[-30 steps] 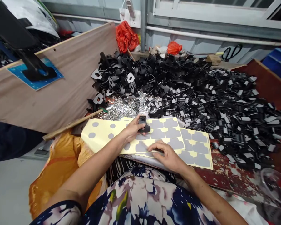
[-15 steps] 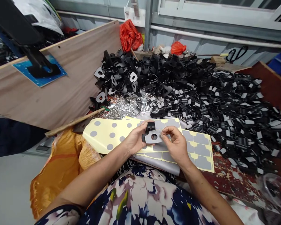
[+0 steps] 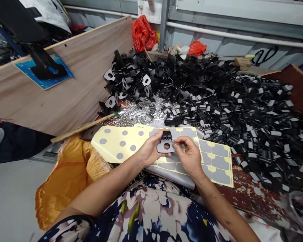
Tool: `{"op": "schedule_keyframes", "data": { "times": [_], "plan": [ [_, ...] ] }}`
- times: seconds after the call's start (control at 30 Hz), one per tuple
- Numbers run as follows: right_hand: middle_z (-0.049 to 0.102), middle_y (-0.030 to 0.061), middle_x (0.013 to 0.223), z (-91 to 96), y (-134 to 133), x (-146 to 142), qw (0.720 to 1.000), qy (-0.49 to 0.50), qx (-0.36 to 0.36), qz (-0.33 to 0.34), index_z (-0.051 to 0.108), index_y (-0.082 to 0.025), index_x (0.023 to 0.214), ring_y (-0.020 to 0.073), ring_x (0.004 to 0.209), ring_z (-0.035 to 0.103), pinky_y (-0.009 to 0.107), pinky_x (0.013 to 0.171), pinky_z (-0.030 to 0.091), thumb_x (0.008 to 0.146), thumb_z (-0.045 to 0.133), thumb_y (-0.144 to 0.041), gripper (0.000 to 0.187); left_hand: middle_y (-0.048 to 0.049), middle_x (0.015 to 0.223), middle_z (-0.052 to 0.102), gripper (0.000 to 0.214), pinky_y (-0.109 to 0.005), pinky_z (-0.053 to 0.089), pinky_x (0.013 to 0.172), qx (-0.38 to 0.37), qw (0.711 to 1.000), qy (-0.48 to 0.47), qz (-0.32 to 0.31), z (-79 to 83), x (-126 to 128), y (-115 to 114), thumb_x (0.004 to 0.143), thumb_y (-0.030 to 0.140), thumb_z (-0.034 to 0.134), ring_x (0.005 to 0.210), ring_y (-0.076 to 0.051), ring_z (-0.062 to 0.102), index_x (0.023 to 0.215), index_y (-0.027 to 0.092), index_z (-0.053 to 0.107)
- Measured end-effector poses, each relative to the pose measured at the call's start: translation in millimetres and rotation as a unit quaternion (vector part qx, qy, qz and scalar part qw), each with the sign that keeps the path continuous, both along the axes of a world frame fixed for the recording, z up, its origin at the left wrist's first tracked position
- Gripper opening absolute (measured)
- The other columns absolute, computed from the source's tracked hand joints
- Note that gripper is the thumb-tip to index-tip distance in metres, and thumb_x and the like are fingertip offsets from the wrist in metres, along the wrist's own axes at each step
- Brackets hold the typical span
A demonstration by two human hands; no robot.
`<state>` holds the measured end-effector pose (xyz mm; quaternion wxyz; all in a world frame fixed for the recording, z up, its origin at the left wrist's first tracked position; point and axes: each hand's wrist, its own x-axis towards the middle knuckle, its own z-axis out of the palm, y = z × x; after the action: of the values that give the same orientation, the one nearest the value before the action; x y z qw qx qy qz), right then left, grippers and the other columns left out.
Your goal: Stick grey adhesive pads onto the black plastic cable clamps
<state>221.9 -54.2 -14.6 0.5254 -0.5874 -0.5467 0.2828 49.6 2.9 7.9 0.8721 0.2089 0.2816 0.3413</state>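
Note:
My left hand (image 3: 149, 150) grips a small black plastic clip (image 3: 166, 141) from the left, just above my lap. A grey sticker pad with a round hole covers the clip's flat face. My right hand (image 3: 189, 155) pinches the pad's right edge against the clip. Under both hands lies a yellow backing sheet (image 3: 217, 161) with several grey sticker pads left on it. A second yellow sheet (image 3: 113, 143) with only grey dots reaches out to the left.
A big heap of black clips (image 3: 242, 111) fills the table behind, with shiny metal bits (image 3: 133, 114) at its near left. A slanted wooden board (image 3: 65, 84) stands at left, an orange bag (image 3: 65, 174) below it. Scissors (image 3: 265, 53) lie at the far right.
One second ago my right hand lay on the sheet peeling a pad while the left held the bare clip. Both hands have since come together and the pad now sits on the clip.

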Motion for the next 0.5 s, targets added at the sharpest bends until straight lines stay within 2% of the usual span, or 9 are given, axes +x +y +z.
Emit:
{"op": "schedule_keyframes", "data": {
  "times": [0.2,0.33,0.43,0.5],
  "plan": [
    [0.071,0.003,0.092,0.2,0.0,-1.9,1.0,-0.021,0.005,-0.002,0.067,-0.025,0.096,0.0213,0.09,0.068,0.037,0.087,0.056,0.091,0.068,-0.024,0.005,-0.0044,0.1,0.061,0.035,-0.039,0.062,0.066,0.0,1.0,0.002,-0.001,0.1,-0.9,1.5,0.09,0.045,0.075,0.074,-0.016,0.059,0.116,0.025,0.066],
    [0.07,0.0023,0.09,6.4,-1.1,-4.2,0.998,-0.058,0.022,-0.003,0.064,-0.025,0.093,0.0211,0.087,0.068,0.036,0.083,0.057,0.092,0.065,-0.022,0.003,-0.0042,0.099,0.061,0.041,-0.037,0.061,0.066,0.007,1.0,0.006,-0.006,2.0,-2.8,-0.1,0.086,0.045,0.078,0.075,-0.017,0.059,0.119,0.026,0.064],
    [0.068,0.0017,0.089,9.4,-3.7,-8.2,0.991,-0.115,0.062,0.0,0.061,-0.026,0.095,0.0205,0.085,0.067,0.036,0.08,0.057,0.095,0.061,-0.017,0.009,-0.0025,0.101,0.061,0.053,-0.031,0.058,0.065,0.055,0.998,0.03,-0.002,0.4,1.3,-5.2,0.077,0.034,0.087,0.079,-0.017,0.06,0.122,0.028,0.059],
    [0.067,0.0027,0.092,6.8,-6.4,-11.8,0.982,-0.16,0.102,-0.003,0.058,-0.028,0.104,0.0217,0.087,0.068,0.037,0.08,0.058,0.096,0.06,-0.015,0.015,-0.0003,0.1,0.06,0.057,-0.026,0.052,0.064,0.106,0.991,0.072,0.041,-3.8,7.3,-9.3,0.073,0.028,0.088,0.079,-0.015,0.059,0.12,0.028,0.057]
  ]
}}
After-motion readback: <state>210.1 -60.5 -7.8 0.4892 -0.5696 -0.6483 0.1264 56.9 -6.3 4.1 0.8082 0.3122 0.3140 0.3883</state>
